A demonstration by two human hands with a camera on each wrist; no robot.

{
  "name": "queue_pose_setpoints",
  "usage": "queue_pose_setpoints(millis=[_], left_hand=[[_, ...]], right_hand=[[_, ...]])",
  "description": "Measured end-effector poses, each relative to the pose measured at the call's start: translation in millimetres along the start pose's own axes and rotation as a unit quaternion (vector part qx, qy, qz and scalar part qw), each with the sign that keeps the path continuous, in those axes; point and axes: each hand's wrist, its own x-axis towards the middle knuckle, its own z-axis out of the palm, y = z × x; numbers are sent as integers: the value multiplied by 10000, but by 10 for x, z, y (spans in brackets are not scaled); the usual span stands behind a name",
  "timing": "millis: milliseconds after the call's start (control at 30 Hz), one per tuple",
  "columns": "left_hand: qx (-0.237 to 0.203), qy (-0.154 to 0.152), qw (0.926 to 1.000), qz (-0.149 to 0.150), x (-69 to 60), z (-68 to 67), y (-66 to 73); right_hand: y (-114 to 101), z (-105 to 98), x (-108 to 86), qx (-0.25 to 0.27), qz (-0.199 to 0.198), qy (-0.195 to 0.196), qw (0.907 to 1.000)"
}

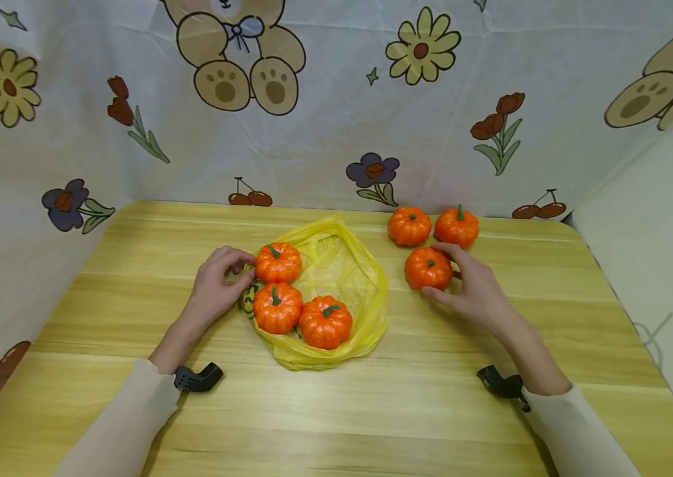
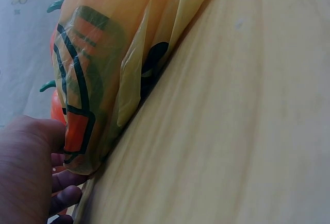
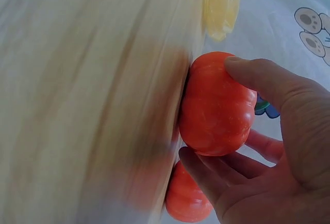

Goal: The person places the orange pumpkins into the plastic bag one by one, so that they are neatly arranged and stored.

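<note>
A yellow plastic bag (image 1: 366, 265) lies spread with its mouth up, holding three small orange pumpkins: one at the back left (image 1: 279, 265), one at the front left (image 1: 275, 310) and one at the front (image 1: 326, 323). At the bag's left edge, my left hand (image 1: 217, 281) pinches the plastic between thumb and fingers, and the left wrist view shows the printed side of the bag (image 2: 103, 74) there. Right of the bag, my right hand (image 1: 473, 285) grips another pumpkin (image 1: 428, 268) from its right side, thumb in front and fingers behind. That pumpkin (image 3: 216, 105) appears to rest on the table.
Two more pumpkins, one on the left (image 1: 409, 226) and one on the right (image 1: 457, 227), stand close behind the gripped one near the table's back edge. The wooden table (image 1: 336, 417) meets a patterned cloth (image 1: 324, 139) at the back.
</note>
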Motion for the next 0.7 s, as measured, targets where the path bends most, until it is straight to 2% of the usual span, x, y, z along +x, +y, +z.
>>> queue_pose_setpoints(millis=[133,300,533,700], left_hand=[[-7,25,10000,12,-4,-6,-3],[-15,8,10000,-13,-5,-7,-8],[-15,-7,10000,-21,-7,-11,-6],[0,18,10000,34,-4,-12,0]], right_hand=[[-10,4,8,-49,-11,-11,10000],[-20,18,12,-71,-159,156,9997],[-69,31,39,53,-259,467,9986],[-145,47,76,287,-358,543,9975]])
